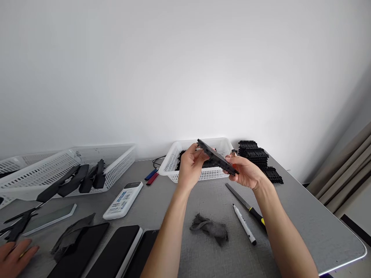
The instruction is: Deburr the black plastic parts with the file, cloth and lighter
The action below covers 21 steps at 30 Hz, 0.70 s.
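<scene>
"Dark grey, probably moulded plastic: that thin panel (216,157) tilted at the middle of the frame, its left end higher. How would it handle?"

"Light and stiff, I'd judge, though it might crack if bent hard. The small tabs (198,145) along its edge look the most fragile."

"Who has it?"

"Two hands. The left hand (191,160) pinches the upper-left end, thumb and fingers drawn in to the panel's thickness; the right hand (245,170) does likewise at the lower-right end."

"Good places?"

"I think so; two ends keep it steady. I'd press on plain stretches between tabs, gently, since a smooth face could slip."

"And around it?"

"Behind, a white basket (223,146) with dark pieces (209,164) inside; right of that, a stack of black parts (256,154). Lower, on the grey surface (304,224), a file (240,197), a marker (244,224) and a crumpled cloth (213,229). Another person's hand (17,255) shows at lower left."
</scene>
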### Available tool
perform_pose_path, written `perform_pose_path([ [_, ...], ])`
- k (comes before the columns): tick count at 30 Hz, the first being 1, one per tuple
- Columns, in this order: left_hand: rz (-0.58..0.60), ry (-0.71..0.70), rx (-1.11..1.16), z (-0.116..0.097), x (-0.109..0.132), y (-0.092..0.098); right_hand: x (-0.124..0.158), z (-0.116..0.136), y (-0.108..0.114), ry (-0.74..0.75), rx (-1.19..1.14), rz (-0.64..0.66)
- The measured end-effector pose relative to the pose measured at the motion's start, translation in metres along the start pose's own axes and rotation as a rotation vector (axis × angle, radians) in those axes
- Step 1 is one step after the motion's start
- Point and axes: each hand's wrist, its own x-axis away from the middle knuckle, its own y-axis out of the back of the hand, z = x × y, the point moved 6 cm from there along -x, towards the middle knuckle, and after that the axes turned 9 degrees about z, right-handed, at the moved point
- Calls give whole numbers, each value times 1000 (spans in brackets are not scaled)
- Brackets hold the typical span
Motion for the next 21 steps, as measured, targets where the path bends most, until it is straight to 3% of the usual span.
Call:
perform_pose_path([
  [5, -56, 59, -14, 3, 1, 6, 5, 13, -4, 217, 18, -127],
  [9, -59, 250, 176, 11, 6, 6, 14, 30, -5, 491, 182, -261],
  [12, -23, 310, 156, 6, 8, 3, 21, 40, -1, 632, 359, -349],
  [17, 50, 292, -4, -1, 9, -4, 26, 45, 5, 680, 601, -434],
  [21, 32, 254, -2, 4, 8, 0, 26, 43, 4, 643, 705, -443],
])
